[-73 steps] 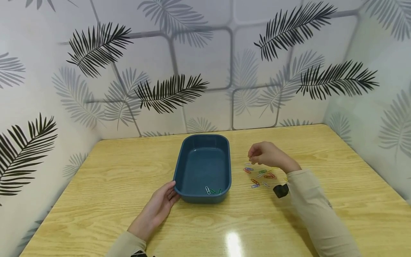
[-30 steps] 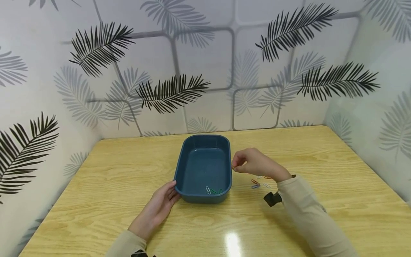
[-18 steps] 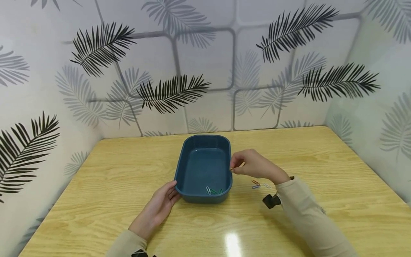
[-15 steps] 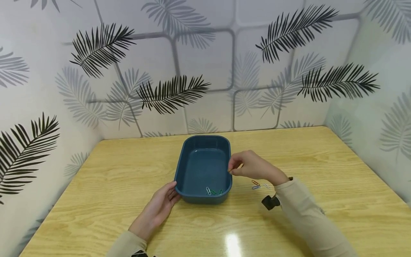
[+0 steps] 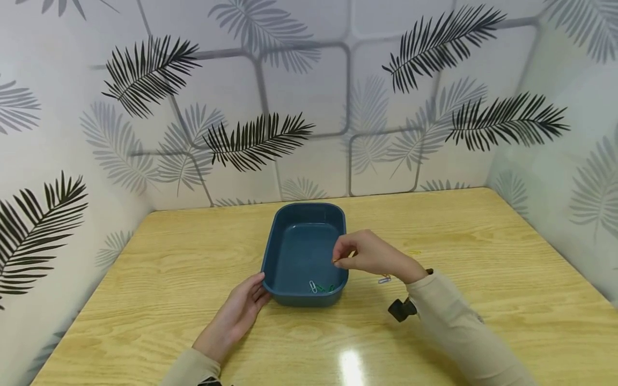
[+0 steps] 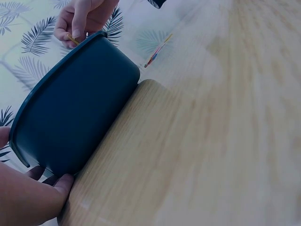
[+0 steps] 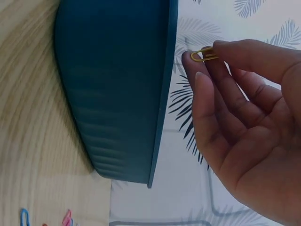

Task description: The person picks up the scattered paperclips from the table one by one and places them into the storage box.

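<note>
A dark blue rectangular tub (image 5: pixel 305 300) stands on the wooden table. My left hand (image 5: pixel 238 311) grips its near left corner, thumb at the rim and fingers against the side below. Over the tub's right rim, my right hand (image 5: pixel 370 255) pinches a yellow paper clip (image 7: pixel 203 55) between thumb and fingers; the right wrist view shows the clip's loop sticking out from the fingertips. Inside the tub, near its front wall, lie a white paper clip (image 5: pixel 313 287) and green paper clips (image 5: pixel 321 288).
Right of the tub, a blue paper clip (image 5: pixel 384 280) and a yellow clip (image 5: pixel 415 252) lie on the table (image 5: pixel 193 241), others partly hidden behind my right arm. In the right wrist view a pink clip (image 7: pixel 67 217) shows. A leaf-patterned wall (image 5: pixel 309 161) borders the table's back.
My right hand has moved left from the scattered paper clips to over the tub's right rim, pinching the yellow clip. The left hand and the tub have stayed in place.
</note>
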Action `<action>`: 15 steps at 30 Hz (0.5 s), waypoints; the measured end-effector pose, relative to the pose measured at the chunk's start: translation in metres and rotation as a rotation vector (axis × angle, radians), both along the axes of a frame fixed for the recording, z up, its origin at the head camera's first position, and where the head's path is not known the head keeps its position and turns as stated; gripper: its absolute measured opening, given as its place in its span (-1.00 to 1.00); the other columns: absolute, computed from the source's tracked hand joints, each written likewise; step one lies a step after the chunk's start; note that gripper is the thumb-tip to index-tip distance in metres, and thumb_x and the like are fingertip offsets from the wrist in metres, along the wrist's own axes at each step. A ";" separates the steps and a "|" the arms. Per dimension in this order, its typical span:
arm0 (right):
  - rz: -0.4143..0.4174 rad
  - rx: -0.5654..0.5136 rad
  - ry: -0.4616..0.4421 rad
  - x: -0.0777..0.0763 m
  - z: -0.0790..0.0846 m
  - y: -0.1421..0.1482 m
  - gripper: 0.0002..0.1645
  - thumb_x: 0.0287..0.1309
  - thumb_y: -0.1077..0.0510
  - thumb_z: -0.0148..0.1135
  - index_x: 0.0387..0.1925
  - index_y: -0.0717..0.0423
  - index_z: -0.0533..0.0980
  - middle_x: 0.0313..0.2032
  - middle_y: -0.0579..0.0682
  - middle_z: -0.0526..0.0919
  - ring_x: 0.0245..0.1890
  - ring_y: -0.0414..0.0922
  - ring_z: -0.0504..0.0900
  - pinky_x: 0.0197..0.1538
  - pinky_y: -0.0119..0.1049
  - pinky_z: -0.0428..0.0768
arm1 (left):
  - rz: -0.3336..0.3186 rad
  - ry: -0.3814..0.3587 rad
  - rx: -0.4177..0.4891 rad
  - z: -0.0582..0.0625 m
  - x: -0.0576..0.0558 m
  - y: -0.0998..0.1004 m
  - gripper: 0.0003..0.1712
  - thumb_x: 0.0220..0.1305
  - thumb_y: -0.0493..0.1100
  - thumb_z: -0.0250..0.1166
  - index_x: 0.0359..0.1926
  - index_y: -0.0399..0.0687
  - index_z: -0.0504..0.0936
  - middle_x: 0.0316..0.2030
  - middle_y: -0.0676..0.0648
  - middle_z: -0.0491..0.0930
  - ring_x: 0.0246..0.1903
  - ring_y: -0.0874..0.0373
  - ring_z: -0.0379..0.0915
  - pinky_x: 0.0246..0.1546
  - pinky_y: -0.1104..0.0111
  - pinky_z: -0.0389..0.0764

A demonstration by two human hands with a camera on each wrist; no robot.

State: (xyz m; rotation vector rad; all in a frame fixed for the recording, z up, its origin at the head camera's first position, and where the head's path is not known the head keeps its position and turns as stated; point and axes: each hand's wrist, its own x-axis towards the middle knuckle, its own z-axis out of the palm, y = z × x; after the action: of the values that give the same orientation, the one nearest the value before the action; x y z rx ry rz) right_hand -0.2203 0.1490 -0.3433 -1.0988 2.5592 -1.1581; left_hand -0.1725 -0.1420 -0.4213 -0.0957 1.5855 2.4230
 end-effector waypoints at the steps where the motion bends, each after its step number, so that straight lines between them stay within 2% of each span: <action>1: 0.002 -0.007 -0.006 0.000 0.000 -0.001 -0.91 0.17 0.32 0.30 -0.40 0.09 0.59 -0.40 -0.15 0.62 -0.37 -0.22 0.59 -0.32 -0.32 0.61 | 0.001 0.002 0.002 0.000 0.000 0.000 -0.42 0.45 -0.16 0.05 0.32 -0.49 0.21 0.08 -0.13 0.51 0.08 0.14 0.41 0.18 0.29 0.38; 5: 0.013 -0.035 -0.056 0.002 -0.002 -0.005 -0.93 0.17 0.31 0.30 -0.39 0.11 0.58 -0.40 -0.14 0.63 -0.38 -0.18 0.60 -0.33 -0.32 0.60 | 0.001 0.002 -0.003 0.000 0.000 0.000 -0.42 0.45 -0.17 0.04 0.32 -0.49 0.22 0.11 -0.15 0.49 0.09 0.13 0.40 0.18 0.29 0.37; 10: 0.022 -0.091 -0.156 0.004 -0.004 -0.008 -0.93 0.19 0.35 0.26 -0.36 0.15 0.56 -0.37 -0.08 0.67 -0.28 0.07 0.66 -0.29 -0.30 0.61 | -0.002 -0.011 0.000 -0.001 -0.001 0.000 -0.43 0.45 -0.18 0.02 0.33 -0.47 0.21 0.17 -0.19 0.45 0.12 0.12 0.37 0.22 0.26 0.33; 15: 0.024 -0.119 -0.185 0.005 -0.004 -0.010 -0.94 0.17 0.34 0.29 -0.35 0.17 0.56 -0.36 -0.05 0.68 -0.27 0.18 0.65 -0.29 -0.29 0.61 | 0.003 -0.006 -0.006 -0.001 -0.002 0.001 -0.43 0.45 -0.17 0.02 0.33 -0.47 0.22 0.17 -0.20 0.44 0.12 0.11 0.37 0.23 0.24 0.32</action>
State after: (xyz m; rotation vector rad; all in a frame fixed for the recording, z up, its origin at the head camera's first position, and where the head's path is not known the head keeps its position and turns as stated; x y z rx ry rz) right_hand -0.2158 0.1393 -0.3477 -0.9918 2.3587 -1.3529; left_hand -0.1746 -0.1414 -0.4226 -0.1064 1.5912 2.4180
